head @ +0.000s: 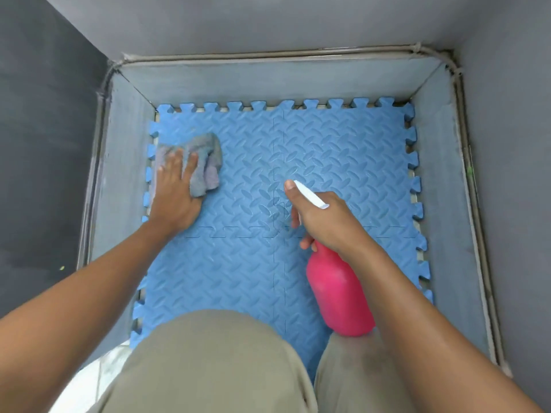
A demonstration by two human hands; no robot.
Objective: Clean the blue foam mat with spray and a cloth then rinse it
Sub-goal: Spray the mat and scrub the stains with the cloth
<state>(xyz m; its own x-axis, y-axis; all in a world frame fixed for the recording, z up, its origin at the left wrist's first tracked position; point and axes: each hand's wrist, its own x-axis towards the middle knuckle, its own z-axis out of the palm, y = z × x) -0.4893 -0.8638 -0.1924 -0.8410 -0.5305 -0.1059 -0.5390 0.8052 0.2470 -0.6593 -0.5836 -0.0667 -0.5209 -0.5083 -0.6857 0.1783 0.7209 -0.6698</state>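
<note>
Grey walled basin, 4 sloping sides. Along its rim, a grey pipe, jointed at the 2 far corners. Small green speck on the right rim. Left of the basin, dark grey wall; beyond it, lighter grey wall. By its near left corner, something white, blurred.

blue mat (diamond-plate embossed), grey cloth, pink spray bottle

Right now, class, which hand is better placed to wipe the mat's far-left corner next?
Left. The left hand presses the grey cloth on the blue mat beside that corner; the right hand grips the pink spray bottle.
</note>
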